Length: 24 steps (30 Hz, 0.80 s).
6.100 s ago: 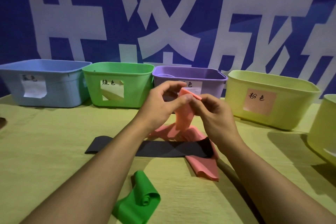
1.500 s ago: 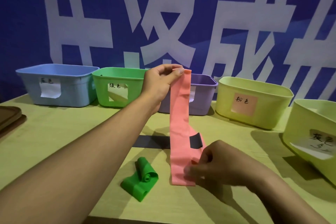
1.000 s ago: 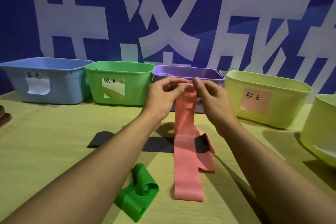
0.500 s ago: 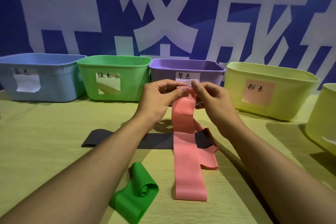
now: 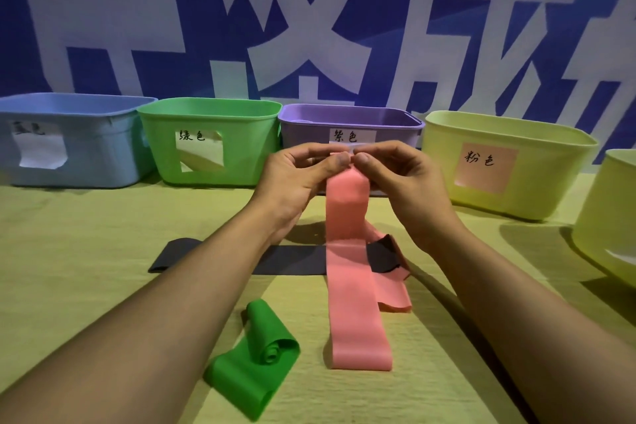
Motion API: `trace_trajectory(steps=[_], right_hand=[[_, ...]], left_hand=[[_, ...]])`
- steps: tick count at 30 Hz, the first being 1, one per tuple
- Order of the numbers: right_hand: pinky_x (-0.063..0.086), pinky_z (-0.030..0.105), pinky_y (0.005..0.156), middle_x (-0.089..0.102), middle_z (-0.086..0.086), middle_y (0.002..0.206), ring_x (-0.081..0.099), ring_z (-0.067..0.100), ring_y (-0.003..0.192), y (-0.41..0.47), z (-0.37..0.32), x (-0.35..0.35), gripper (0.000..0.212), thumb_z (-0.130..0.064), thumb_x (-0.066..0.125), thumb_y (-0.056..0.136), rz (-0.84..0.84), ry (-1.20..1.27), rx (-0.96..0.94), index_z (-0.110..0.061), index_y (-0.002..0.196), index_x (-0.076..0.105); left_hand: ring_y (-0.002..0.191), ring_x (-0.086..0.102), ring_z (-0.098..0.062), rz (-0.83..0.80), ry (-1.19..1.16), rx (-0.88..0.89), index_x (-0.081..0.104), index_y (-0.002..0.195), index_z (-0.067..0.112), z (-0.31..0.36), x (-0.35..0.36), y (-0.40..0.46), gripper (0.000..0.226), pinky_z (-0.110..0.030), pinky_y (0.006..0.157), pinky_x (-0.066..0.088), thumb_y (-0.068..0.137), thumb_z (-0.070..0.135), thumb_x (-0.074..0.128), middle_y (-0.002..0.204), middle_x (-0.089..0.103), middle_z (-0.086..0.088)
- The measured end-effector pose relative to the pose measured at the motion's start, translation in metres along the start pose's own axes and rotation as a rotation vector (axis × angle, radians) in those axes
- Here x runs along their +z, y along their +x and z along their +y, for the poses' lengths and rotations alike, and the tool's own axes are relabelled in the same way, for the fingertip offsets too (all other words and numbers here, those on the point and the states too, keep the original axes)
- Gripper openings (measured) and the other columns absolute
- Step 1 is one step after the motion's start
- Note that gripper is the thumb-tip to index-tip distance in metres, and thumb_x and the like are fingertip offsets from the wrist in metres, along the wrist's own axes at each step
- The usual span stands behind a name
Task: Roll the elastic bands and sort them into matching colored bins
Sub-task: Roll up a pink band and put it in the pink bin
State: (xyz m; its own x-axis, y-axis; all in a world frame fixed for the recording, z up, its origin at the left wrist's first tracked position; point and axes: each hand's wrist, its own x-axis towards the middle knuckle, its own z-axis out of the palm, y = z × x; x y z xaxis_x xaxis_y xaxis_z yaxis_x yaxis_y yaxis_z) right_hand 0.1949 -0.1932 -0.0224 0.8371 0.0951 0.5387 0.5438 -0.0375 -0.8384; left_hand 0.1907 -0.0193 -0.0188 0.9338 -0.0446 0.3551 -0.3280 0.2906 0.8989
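Head view: our left hand [image 5: 292,179] and right hand [image 5: 406,182] pinch the smooth, flat pink band [image 5: 351,286] (matte rubber). Its top has curled over since half a second ago.

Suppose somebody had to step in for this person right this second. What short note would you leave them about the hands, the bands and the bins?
Hands: left hand and right hand both pinch the top end of the pink band, held up in front of the purple bin; its lower end lies on the table.
Things: a black band lies flat under the pink one; a green band lies partly rolled near the left forearm.
Done: no band can be seen in a bin from this view.
Left: roll the pink band and drop it into the bin with the pink label; finish the green one for the green bin; roll and sort the black one.
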Motion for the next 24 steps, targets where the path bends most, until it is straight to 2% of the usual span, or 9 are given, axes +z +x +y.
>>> trace_trajectory(steps=[2, 6, 9, 12, 14, 19, 24], right_hand=[[0.061, 0.03, 0.082, 0.078, 0.0, 0.103, 0.074, 0.015, 0.1, -0.0002, -0.0001, -0.0005, 0.014, -0.017, 0.072, 0.093, 0.001, -0.001, -0.01, -0.017, 0.106, 0.076], [0.06, 0.027, 0.08, 0.078, -0.004, 0.102, 0.073, 0.012, 0.099, -0.001, 0.0006, -0.0004, 0.011, -0.015, 0.072, 0.093, 0.0, -0.01, -0.009, -0.021, 0.102, 0.076], [0.059, 0.023, 0.076, 0.078, -0.003, 0.099, 0.074, 0.011, 0.096, -0.0025, -0.0001, 0.0005, 0.011, -0.014, 0.072, 0.092, -0.01, -0.017, -0.007, -0.019, 0.102, 0.075], [0.062, 0.028, 0.079, 0.078, 0.0, 0.099, 0.075, 0.014, 0.096, -0.0041, -0.0006, 0.0027, 0.011, -0.013, 0.073, 0.092, -0.042, -0.036, -0.016, -0.018, 0.102, 0.075], [0.062, 0.031, 0.082, 0.078, 0.0, 0.099, 0.074, 0.015, 0.097, -0.0044, 0.0003, 0.0038, 0.012, -0.013, 0.073, 0.092, -0.048, -0.059, -0.029, -0.017, 0.103, 0.075], [0.062, 0.027, 0.081, 0.078, -0.004, 0.101, 0.074, 0.011, 0.099, -0.0055, 0.001, 0.0042, 0.016, -0.013, 0.073, 0.092, -0.055, -0.096, -0.06, -0.023, 0.103, 0.075], [0.063, 0.03, 0.082, 0.077, -0.005, 0.101, 0.073, 0.011, 0.1, -0.004, 0.0024, 0.005, 0.02, -0.02, 0.072, 0.093, -0.045, -0.111, -0.06, -0.023, 0.113, 0.072]], left_hand=[[0.092, 0.076, -0.023, -0.012, -0.038, -0.031, 0.077, 0.098, 0.011, 0.0002, -0.0007, -0.0001, 0.025, -0.028, 0.078, 0.061, 0.074, 0.013, 0.076, 0.099, 0.079, -0.012], [0.087, 0.075, -0.018, -0.021, -0.015, -0.04, 0.075, 0.1, 0.01, -0.0001, -0.0007, -0.0001, 0.015, -0.025, 0.077, 0.062, 0.086, 0.008, 0.071, 0.093, 0.079, -0.006], [0.084, 0.073, -0.016, -0.026, 0.075, -0.027, 0.077, 0.1, 0.011, -0.0013, -0.0017, 0.0016, 0.026, -0.028, 0.076, 0.059, 0.079, 0.028, 0.076, 0.092, 0.077, -0.005], [0.086, 0.074, -0.019, 0.007, 0.197, -0.015, 0.078, 0.092, 0.014, -0.0031, -0.0016, 0.0021, 0.031, -0.033, 0.079, 0.058, 0.079, 0.041, 0.076, 0.089, 0.077, -0.006], [0.083, 0.074, -0.018, 0.056, 0.272, 0.013, 0.078, 0.087, 0.015, -0.0039, -0.002, 0.0029, 0.025, -0.034, 0.078, 0.06, 0.085, 0.04, 0.076, 0.085, 0.078, -0.005], [0.074, 0.072, -0.01, 0.086, 0.344, 0.05, 0.078, 0.088, 0.014, -0.0043, -0.0035, 0.0024, 0.018, -0.023, 0.067, 0.056, 0.09, 0.031, 0.075, 0.08, 0.078, -0.001], [0.076, 0.073, -0.013, 0.09, 0.347, 0.072, 0.078, 0.091, 0.013, -0.0047, -0.0033, 0.003, 0.02, -0.026, 0.069, 0.057, 0.088, 0.032, 0.076, 0.083, 0.079, -0.003]])
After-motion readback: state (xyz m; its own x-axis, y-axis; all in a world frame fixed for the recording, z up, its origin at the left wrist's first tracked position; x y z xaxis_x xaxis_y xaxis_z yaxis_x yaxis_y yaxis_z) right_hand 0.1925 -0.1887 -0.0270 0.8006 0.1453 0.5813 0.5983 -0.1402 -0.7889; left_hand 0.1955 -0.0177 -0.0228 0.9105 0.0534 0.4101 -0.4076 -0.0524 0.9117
